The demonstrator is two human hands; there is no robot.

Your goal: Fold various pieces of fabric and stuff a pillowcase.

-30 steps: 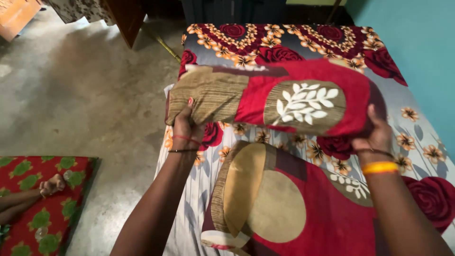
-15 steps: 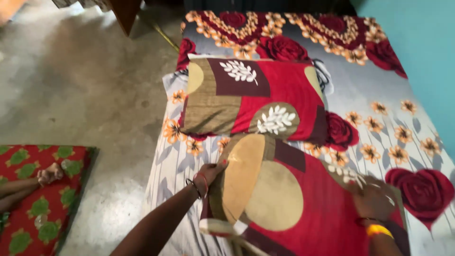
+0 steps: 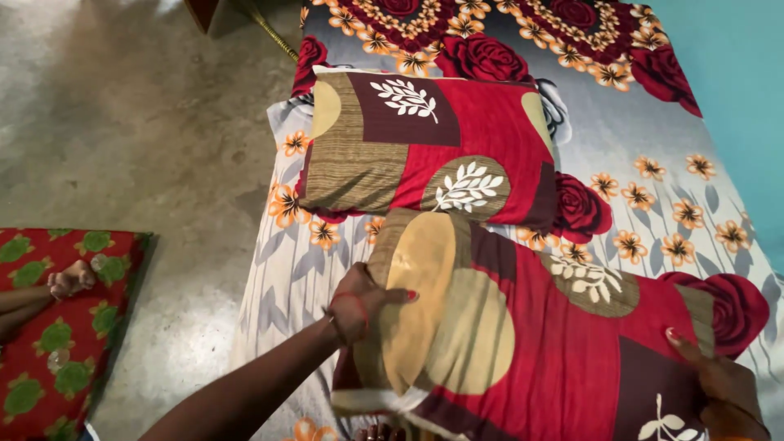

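Two pillows in red, tan and maroon covers with white leaf prints lie on a bed with a grey floral sheet (image 3: 645, 139). The far pillow (image 3: 425, 147) rests flat on the sheet, with no hand on it. The near pillow (image 3: 523, 327) lies closest to me. My left hand (image 3: 359, 298) grips its left end, thumb on top over the tan patch. My right hand (image 3: 719, 380) holds its right end at the lower right corner of the view, fingers on the maroon cover.
A bare concrete floor (image 3: 147, 131) lies left of the bed. A red mat with green prints (image 3: 65, 327) is on the floor at the lower left, with another person's foot (image 3: 69, 279) on it. A teal wall (image 3: 735, 57) borders the bed's right side.
One second ago both hands held the far pillow up over the bed. They set it down flat, then moved back to the near pillow and took hold of its two ends.
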